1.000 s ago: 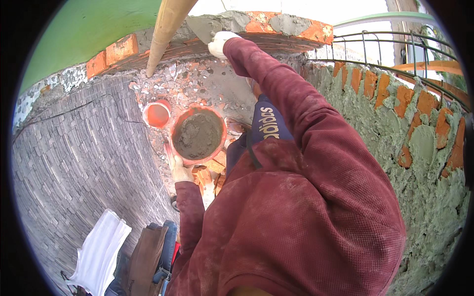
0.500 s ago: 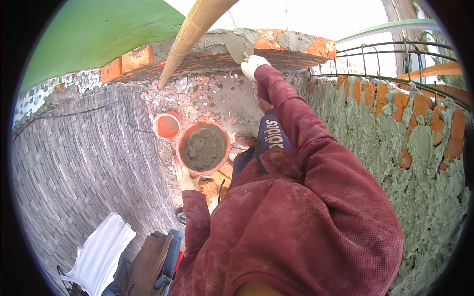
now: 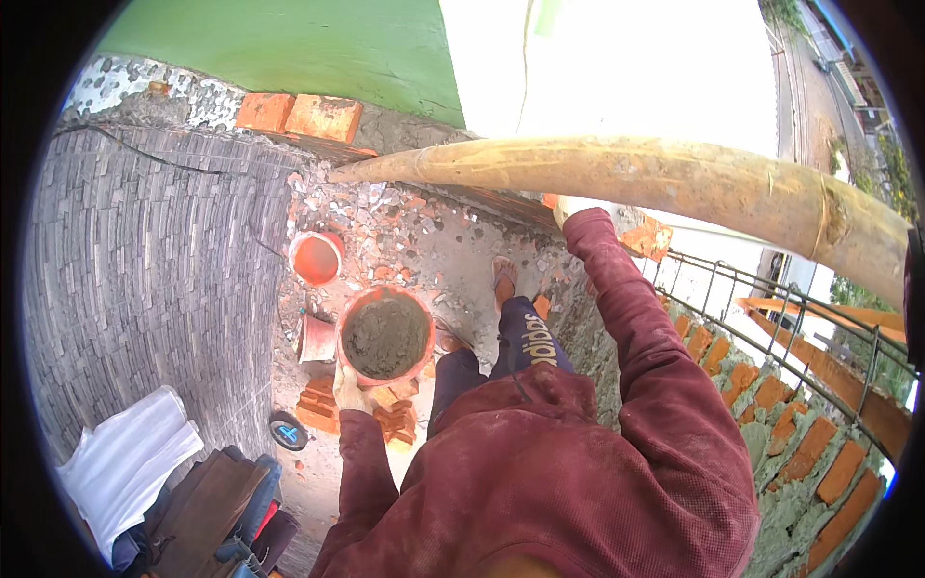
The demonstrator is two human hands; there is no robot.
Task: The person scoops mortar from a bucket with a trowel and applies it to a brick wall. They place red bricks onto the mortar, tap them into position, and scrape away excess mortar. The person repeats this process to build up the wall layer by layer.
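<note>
Reaching down beside a round bucket (image 3: 403, 380), the left hand (image 3: 349, 390), in a pale glove, touches the bucket at its near left side. Whether its fingers grip the rim or only lie against it, I cannot tell. The bucket is reddish orange, stands upright on the rubble-strewn ground, and holds grey mortar (image 3: 387, 332) (wet-looking and lumpy on top).

The right arm stretches far forward in a dusty maroon sleeve (image 3: 631, 299). The right hand (image 3: 575, 205), also gloved, is at the low brick wall (image 3: 647, 238), close to its right end. A thick bamboo pole (image 3: 617, 169) crosses the view in front of the wall and covers part of that hand, so I cannot tell if it is open, closed or holding something.

Just beyond the mortar bucket, to the left, stands a smaller orange bucket (image 3: 313, 258). Broken bricks (image 3: 395, 422) lie on the near side of the big bucket, and a round black thing with a blue cross (image 3: 288, 432) lies near them. A foot in a sandal (image 3: 504, 279) is ahead and to the right.

At the far left, two bricks (image 3: 324, 118) sit side by side below a green wall (image 3: 289, 48). A white cloth (image 3: 130, 462) lies next to a heap of clothes (image 3: 207, 511) at lower left.
</note>
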